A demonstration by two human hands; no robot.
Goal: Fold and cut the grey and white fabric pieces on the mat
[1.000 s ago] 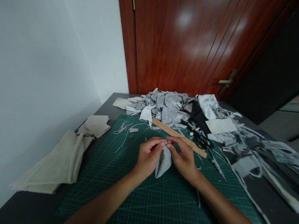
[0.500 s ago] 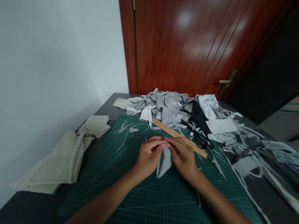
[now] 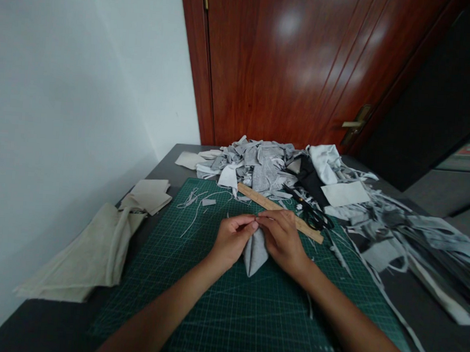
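Note:
Both hands meet over a green cutting mat [image 3: 210, 312], pinching the top of a small grey fabric piece [image 3: 255, 254]. The cloth hangs below the fingertips and narrows to a point at its lower end. My left hand [image 3: 233, 242] is closed on its upper edge with thumb and forefinger. Against it, my right hand [image 3: 282, 242] pinches the same edge, its fingers curled over the top. Whatever lies right between the fingertips is too small to make out. Just beyond the right hand lies a wooden ruler [image 3: 273, 205], partly covered by it.
Black-handled scissors [image 3: 314, 215] lie beside the ruler. A heap of grey fabric scraps [image 3: 260, 161] fills the table's back, against a wooden door [image 3: 273, 67]. Fabric strips [image 3: 434, 236] spread along the right. Folded beige cloth [image 3: 99, 247] lies at the left by the wall.
The view has shifted slightly. My right fingers have moved a little over the top of the fabric, and both hands still pinch it.

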